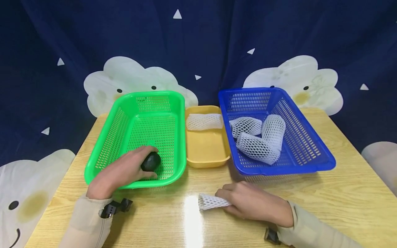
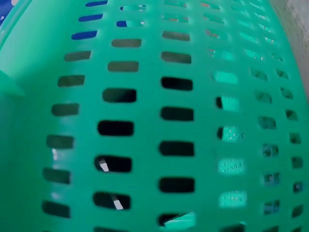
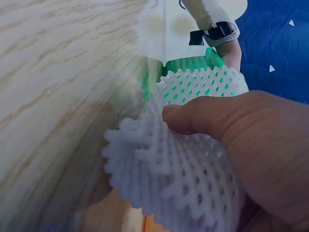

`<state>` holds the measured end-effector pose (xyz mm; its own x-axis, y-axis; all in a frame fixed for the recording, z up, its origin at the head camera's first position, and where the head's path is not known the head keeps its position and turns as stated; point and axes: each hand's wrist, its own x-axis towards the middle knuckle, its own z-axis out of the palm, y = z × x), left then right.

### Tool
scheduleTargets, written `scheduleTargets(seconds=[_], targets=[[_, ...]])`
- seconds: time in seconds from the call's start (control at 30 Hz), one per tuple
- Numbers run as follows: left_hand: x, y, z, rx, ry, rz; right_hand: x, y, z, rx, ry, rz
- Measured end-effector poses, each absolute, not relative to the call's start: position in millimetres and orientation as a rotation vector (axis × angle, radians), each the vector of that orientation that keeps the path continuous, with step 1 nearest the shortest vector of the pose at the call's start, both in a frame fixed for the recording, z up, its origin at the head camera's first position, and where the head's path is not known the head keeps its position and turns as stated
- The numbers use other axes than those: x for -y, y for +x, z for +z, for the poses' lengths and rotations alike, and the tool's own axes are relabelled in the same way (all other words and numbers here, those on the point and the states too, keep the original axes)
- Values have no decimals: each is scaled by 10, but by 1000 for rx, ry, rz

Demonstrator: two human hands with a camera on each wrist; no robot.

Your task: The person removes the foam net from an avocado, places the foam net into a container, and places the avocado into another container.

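Note:
In the head view my left hand (image 1: 128, 168) reaches into the near part of the green basket (image 1: 181, 137). Its thumb and fingers curl round a dark, round fruit (image 1: 151, 162), perhaps an avocado. The left wrist view holds only the basket's slotted green wall (image 2: 147, 108), so that hand and the fruit are hidden there. Low over the table, in front of the blue basket, my right hand (image 1: 248, 201) pinches a white foam net sleeve (image 1: 211, 202). The right wrist view shows the thumb pressed on the sleeve (image 3: 193, 169), whose scalloped mouth gapes open.
A yellow tray (image 1: 206, 163) stands between the baskets, with another white foam net (image 1: 204, 122) lying across its far end. Several net-wrapped items (image 1: 258, 148) lie in the blue basket (image 1: 310, 151). Behind the wooden table (image 1: 155, 220) hangs a dark blue cloud-printed curtain (image 1: 204, 41).

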<state>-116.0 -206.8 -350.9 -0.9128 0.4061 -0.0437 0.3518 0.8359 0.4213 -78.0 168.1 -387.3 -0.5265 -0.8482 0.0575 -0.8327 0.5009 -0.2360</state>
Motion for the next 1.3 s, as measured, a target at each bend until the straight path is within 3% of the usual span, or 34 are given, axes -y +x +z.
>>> scheduleTargets(seconds=[0.87, 1.3], targets=[[2108, -1160, -3497, -2862, 556, 516, -1686, -777, -3901, -2694, -1567, -376], [2126, -1141, -3489, -3028, 673, 431, -1683, -772, -3887, -2682, -1530, -372]])
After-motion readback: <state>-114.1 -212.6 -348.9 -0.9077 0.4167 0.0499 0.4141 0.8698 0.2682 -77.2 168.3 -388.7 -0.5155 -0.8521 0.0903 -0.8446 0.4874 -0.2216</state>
